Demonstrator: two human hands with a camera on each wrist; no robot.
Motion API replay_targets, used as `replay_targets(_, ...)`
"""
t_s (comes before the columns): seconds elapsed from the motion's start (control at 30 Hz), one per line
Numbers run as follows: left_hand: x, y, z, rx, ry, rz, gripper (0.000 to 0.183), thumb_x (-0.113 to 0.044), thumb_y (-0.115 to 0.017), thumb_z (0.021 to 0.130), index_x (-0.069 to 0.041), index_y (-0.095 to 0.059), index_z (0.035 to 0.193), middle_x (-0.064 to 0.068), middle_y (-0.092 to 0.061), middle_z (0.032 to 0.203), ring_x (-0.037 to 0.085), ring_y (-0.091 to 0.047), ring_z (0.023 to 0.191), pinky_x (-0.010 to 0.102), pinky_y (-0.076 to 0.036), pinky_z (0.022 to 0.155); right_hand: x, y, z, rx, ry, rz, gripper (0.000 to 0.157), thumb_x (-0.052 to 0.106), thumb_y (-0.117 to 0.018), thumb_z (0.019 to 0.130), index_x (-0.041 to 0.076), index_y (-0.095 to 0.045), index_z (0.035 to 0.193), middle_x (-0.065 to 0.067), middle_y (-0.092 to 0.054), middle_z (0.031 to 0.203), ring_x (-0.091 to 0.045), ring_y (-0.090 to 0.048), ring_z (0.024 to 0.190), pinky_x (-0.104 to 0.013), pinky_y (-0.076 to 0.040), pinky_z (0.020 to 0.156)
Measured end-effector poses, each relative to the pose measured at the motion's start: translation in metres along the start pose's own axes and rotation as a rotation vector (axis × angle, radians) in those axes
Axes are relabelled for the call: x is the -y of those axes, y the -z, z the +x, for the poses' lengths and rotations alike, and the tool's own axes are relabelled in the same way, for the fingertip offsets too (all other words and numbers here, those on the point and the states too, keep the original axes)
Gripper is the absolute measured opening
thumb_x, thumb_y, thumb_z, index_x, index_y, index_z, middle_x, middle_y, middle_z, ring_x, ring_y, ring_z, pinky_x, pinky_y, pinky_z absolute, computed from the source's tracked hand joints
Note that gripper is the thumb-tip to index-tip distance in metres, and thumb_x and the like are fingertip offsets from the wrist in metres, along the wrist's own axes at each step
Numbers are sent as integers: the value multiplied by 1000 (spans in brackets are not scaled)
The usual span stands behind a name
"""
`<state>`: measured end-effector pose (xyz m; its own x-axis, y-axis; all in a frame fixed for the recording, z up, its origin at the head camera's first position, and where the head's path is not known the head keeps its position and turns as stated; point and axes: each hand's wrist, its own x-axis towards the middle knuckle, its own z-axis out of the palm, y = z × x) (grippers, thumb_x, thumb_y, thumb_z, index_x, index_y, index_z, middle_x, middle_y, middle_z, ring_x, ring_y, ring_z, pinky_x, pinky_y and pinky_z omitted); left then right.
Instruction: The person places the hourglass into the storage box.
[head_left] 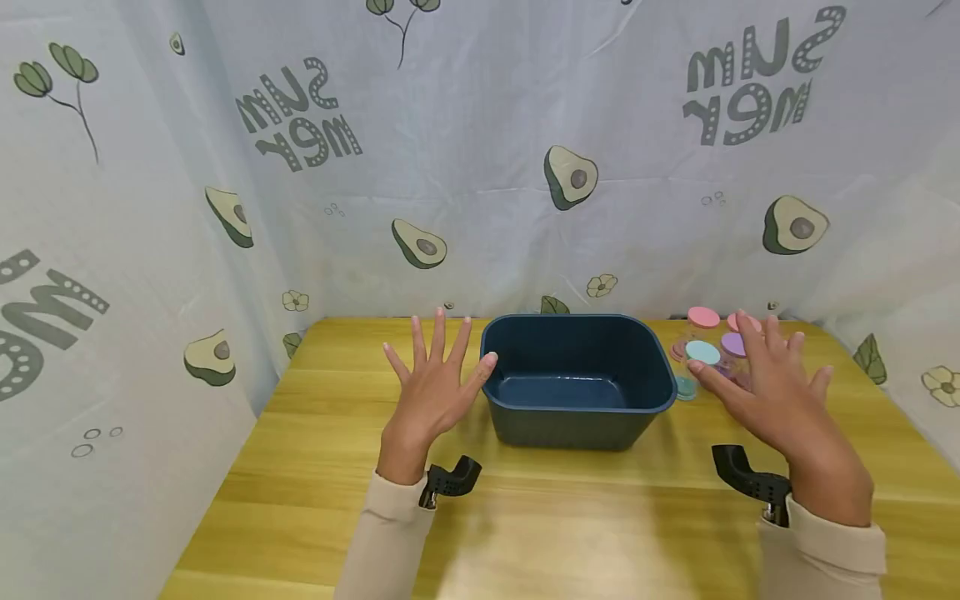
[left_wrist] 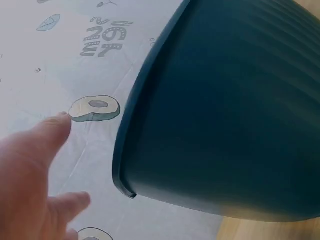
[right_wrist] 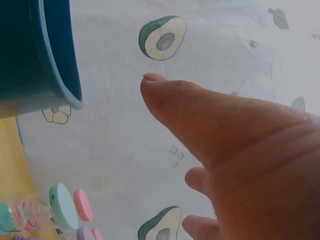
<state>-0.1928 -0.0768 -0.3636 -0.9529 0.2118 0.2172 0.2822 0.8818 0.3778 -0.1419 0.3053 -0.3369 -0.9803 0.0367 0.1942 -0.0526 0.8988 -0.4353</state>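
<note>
A dark blue plastic bin [head_left: 566, 427] stands on the wooden table, its open top showing a bare inside. Beside its left end, my left hand [head_left: 435, 392] is held up with the fingers spread; in the left wrist view the thumb is apart from the bin [left_wrist: 215, 120]. To the right, my right hand [head_left: 780, 400] is raised with straight fingers and holds nothing. Behind it stand several small clear jars with pink [head_left: 703, 317], mint [head_left: 702, 352] and purple lids [head_left: 733, 344], partly hidden by that hand. The right wrist view shows the mint lid [right_wrist: 63, 206] below the thumb.
The wooden table [head_left: 315, 467] reaches back to a pale curtain [head_left: 480, 150] printed with avocados and lettering, which also hangs along the left and right sides. A black wrist mount sits on each sleeve, the left one [head_left: 453, 479] close to the bin.
</note>
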Motion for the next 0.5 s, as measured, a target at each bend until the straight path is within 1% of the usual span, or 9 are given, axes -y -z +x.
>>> replay_targets(0.07, 1, 0, 2, -22, -18, -15, 75, -68, -26, 93, -28, -18, 155, 6, 2, 162, 39, 15, 144, 72, 15, 102, -4, 2, -1, -10, 1, 17, 90, 49, -51, 94, 5, 0, 154, -36, 11, 152, -60, 20, 131, -82, 15, 88)
replay_targets(0.13, 3, -1, 3, -18, -36, -56, 74, -68, -26, 93, -28, -17, 155, 5, 2, 162, 37, 14, 145, 72, 13, 103, -9, 3, -2, -26, 4, 54, 90, 45, -53, 93, 3, -1, 153, -37, 9, 152, -60, 19, 132, -81, 16, 89)
replay_targets(0.2, 6, -4, 5, -13, -52, -120, 74, -67, -27, 94, -29, -14, 155, 3, 1, 162, 33, 12, 146, 70, 10, 106, -14, 5, -5, -40, -4, 99, 90, 42, -56, 93, 3, -2, 154, -35, 7, 153, -58, 16, 134, -80, 12, 93)
replay_targets(0.3, 11, -9, 8, -8, -92, -264, 72, -63, -32, 95, -28, -13, 155, -2, -2, 162, 26, 6, 147, 65, 2, 111, -23, 7, -10, -69, -38, 132, 90, 40, -60, 92, 6, -5, 154, -30, 1, 156, -59, 2, 137, -79, -4, 98)
replay_targets(0.37, 15, -14, 11, -17, -135, -362, 70, -58, -36, 96, -28, -15, 155, -4, -6, 162, 24, -2, 148, 61, -6, 113, -29, 8, -14, -83, -76, 127, 90, 42, -60, 91, 10, -6, 155, -28, -3, 157, -59, -9, 136, -78, -17, 95)
replay_targets(0.43, 18, -18, 15, -24, -178, -446, 69, -54, -41, 96, -28, -17, 155, -6, -10, 161, 21, -8, 148, 58, -13, 114, -34, 8, -15, -106, -102, 114, 88, 44, -60, 91, 12, -9, 156, -29, -10, 156, -60, -18, 132, -76, -23, 92)
replay_targets(0.5, 20, -21, 16, -26, -205, -508, 67, -51, -45, 96, -31, -19, 154, -6, -13, 161, 19, -13, 147, 57, -18, 113, -38, 8, -15, -126, -116, 119, 87, 43, -61, 91, 12, -12, 155, -30, -15, 154, -61, -21, 130, -76, -25, 90)
